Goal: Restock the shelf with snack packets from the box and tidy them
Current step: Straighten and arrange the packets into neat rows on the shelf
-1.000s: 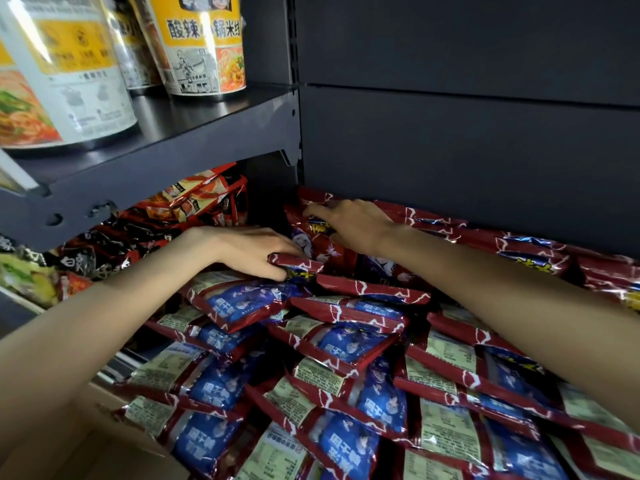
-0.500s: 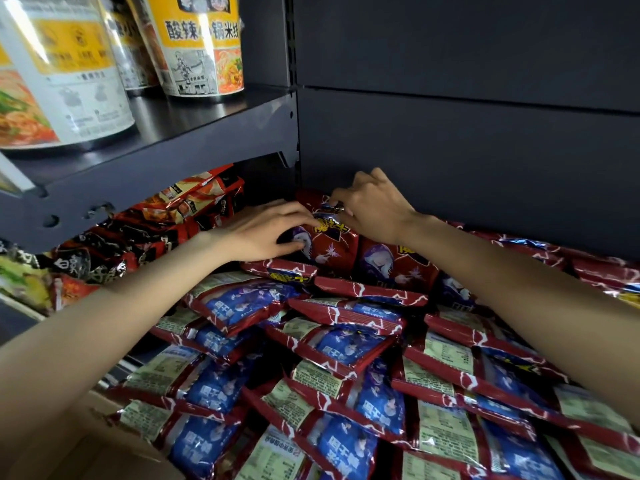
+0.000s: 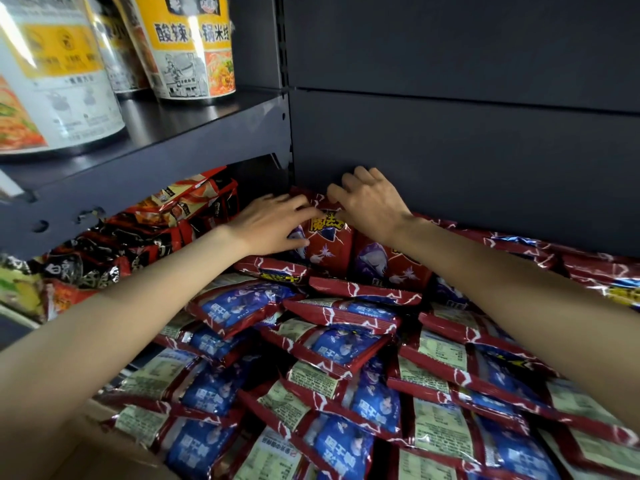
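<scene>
Left hand (image 3: 268, 225): fingers spread and nearly straight, resting flat against the left face of an upright red packet (image 3: 327, 242) at the back of the shelf. Right hand (image 3: 369, 204): fingers curled over the top edge of the same packet, gripping it against the dark back panel (image 3: 450, 150). Packet: stands on edge, front label facing the camera, with a second upright red packet (image 3: 388, 263) just beside it on the right. Heap of packets (image 3: 339, 344): red and blue, lying flat and overlapping, mostly back-side up with pale ingredient labels showing, filling the space below both forearms. Box (image 3: 104, 455): brown cardboard, lower left corner of view, its edge touching the nearest packets; whether those packets lie inside it cannot be told. Neighbouring bay, left: black and orange packets (image 3: 138, 244) stacked under the upper shelf (image 3: 194, 133). On that shelf: noodle cups (image 3: 190, 46), upright, several in a row.
</scene>
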